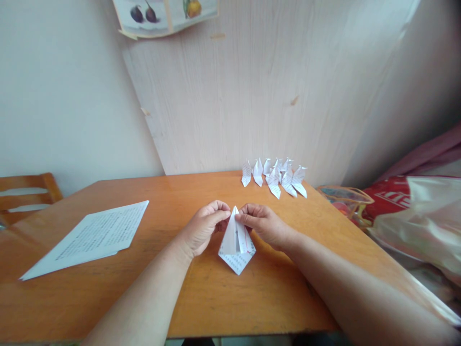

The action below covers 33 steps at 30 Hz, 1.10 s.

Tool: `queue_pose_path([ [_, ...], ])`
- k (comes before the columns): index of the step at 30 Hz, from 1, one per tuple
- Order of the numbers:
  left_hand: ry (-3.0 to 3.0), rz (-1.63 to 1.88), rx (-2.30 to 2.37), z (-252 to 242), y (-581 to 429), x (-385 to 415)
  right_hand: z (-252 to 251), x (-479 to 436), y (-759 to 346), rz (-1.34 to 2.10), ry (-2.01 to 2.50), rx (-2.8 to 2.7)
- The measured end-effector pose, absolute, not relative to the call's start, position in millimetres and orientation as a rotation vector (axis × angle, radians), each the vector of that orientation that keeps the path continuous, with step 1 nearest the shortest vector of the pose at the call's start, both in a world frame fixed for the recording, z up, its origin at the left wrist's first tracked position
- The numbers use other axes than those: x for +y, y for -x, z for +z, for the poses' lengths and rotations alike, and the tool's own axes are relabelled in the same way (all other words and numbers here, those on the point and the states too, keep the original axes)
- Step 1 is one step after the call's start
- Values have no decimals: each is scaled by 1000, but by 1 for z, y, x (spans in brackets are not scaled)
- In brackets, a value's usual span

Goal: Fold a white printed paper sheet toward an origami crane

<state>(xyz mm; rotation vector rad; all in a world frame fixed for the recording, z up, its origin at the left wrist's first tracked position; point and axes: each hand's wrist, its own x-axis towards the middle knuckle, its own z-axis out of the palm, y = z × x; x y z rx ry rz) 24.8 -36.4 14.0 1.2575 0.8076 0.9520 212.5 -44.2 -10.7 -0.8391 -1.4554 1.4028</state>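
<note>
Our left hand (211, 225) and right hand (265, 225) pinch the kite-folded paper (231, 241) near its narrow tip, over the wooden table (205, 300). Paper cranes (273, 183) cluster behind, rightward; printed sheets (97, 235) lie left; plastic bag (418, 230) beside the right edge.

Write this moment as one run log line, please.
left hand: beside tip of kite-shaped folded white paper | right hand: holding it near tip | far side: bird-like folded white paper figures | left side: printed white paper sheets
</note>
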Motion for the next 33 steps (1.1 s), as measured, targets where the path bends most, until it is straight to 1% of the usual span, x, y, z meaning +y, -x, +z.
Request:
queue_pose_path([
  [8,-1323,904,814,11,-25,-35,-9,-49,-211,1490,850,-1523],
  [12,-1281,1069,868,7,-25,-29,-5,-49,-209,1427,941,-1465],
  [16,-1160,1278,992,2,-21,-21,-3,-45,-210,1198,1010,-1354],
  [20,-1103,1317,1047,1,-19,-18,-6,-39,-214,989,1144,-1269],
  [26,-1122,1246,1067,3,-20,-21,-13,-37,-217,827,1236,-1420],
  [31,-1325,1082,1227,2,-20,-22,-14,-37,-222,420,1341,-1683],
  [33,-1471,967,1312,0,-19,-22,-12,-38,-223,333,1341,-1757],
])
